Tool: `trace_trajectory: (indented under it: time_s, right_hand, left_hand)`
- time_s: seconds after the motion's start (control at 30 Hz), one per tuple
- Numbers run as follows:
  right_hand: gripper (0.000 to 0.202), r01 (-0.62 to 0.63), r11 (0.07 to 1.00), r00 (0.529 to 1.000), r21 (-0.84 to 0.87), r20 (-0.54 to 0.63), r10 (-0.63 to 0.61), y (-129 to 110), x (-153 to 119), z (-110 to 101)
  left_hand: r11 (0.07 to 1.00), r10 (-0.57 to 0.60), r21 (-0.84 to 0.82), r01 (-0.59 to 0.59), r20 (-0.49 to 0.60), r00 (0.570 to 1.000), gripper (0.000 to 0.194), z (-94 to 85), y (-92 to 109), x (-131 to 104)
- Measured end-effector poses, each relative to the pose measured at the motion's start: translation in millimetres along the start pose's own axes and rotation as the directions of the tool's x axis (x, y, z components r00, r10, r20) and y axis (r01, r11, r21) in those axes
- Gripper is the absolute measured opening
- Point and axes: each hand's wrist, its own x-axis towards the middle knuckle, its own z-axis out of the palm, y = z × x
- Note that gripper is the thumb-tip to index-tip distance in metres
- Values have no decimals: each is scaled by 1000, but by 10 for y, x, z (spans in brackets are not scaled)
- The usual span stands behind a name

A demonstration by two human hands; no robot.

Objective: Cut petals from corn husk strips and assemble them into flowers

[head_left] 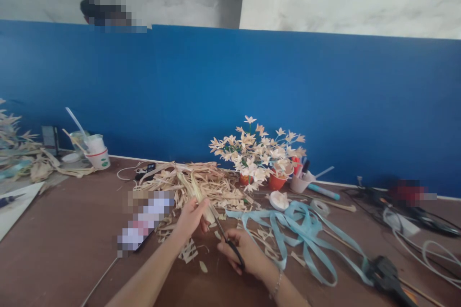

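My left hand [192,219] is closed around a pale strip of dried husk [195,187], which stands up past the fingers toward the pile behind. In my right hand [241,249] is a pair of scissors [236,252] with dark handles, its blades pointing up and left to the lower end of the husk. Whether the blades touch the husk I cannot tell. Beyond both hands lies a heap of dried husk strips [216,184]. Small cut scraps [189,251] are scattered on the brown table just below my left hand.
Pale flowers [252,146] stand in red cups [277,181] by the blue partition [309,100]. Tangled blue ribbon [306,223] and a black glue gun [387,276] lie at right. Left are a phone-like device [146,223] on a cable and a white cup [98,157]. A person's head shows beyond the partition.
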Motion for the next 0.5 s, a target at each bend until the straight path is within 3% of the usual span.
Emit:
trace_trajectory:
  time_s: [0.5]
  right_hand:
    - [25, -82, 993, 995, -83, 54, 87, -80, -61, -74]
  left_hand:
    - [997, -53, 52, 48, 101, 993, 36, -69, 61, -15]
